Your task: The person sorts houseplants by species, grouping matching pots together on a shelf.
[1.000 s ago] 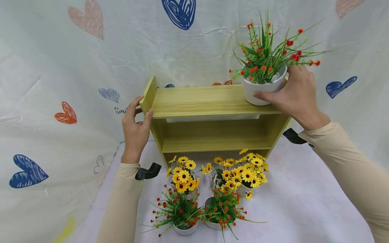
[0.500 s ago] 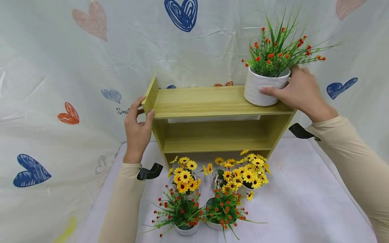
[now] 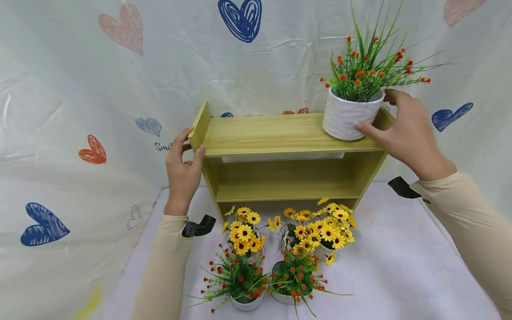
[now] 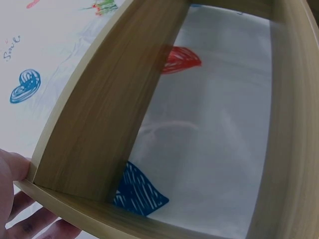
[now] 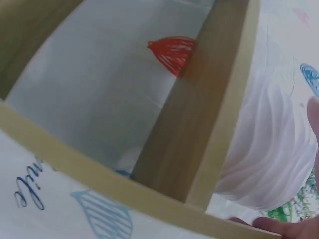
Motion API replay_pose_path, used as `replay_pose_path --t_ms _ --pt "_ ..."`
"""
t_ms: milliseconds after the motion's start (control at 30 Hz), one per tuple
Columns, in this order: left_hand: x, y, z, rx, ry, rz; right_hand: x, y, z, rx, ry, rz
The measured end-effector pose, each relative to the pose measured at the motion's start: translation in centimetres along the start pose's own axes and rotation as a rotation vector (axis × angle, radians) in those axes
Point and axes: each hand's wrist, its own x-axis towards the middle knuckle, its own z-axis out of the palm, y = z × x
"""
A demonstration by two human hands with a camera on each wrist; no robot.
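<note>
A white ribbed pot point(image 3: 350, 116) with grass and red flowers stands upright on the right end of a wooden shelf's top board point(image 3: 264, 131). My right hand point(image 3: 416, 133) is spread beside it, with the thumb tip at the pot's front and the fingers by its right rim. In the right wrist view the pot point(image 5: 269, 144) lies past the board, and the fingers point(image 5: 284, 226) are near the side panel's end. My left hand point(image 3: 183, 173) grips the upper left side panel point(image 3: 200, 126), thumb in front and fingers outside.
Potted yellow flowers point(image 3: 244, 233) and more yellow flowers point(image 3: 328, 229) stand before the shelf. Nearer are two pots of red flowers, one left point(image 3: 244, 284) and one right point(image 3: 294, 280). A heart-printed cloth point(image 3: 272, 66) hangs behind; a pale cloth covers the table point(image 3: 400, 258).
The flowerpot has come upright from a tilt, settling at the board's right end. My right hand has loosened from it and shifted right. The left hand keeps its hold on the shelf.
</note>
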Motion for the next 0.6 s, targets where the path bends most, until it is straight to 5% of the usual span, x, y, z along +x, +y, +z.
replay_pose_path --t_ms 333,600 --pt "0.1 0.1 0.0 0.011 0.000 0.001 -7.8 2.1 1.7 0.050 0.303 -0.098" --pt "0.0 0.0 0.1 0.006 0.001 -0.005 -13.8 4.8 4.3 0.031 0.288 -0.039"
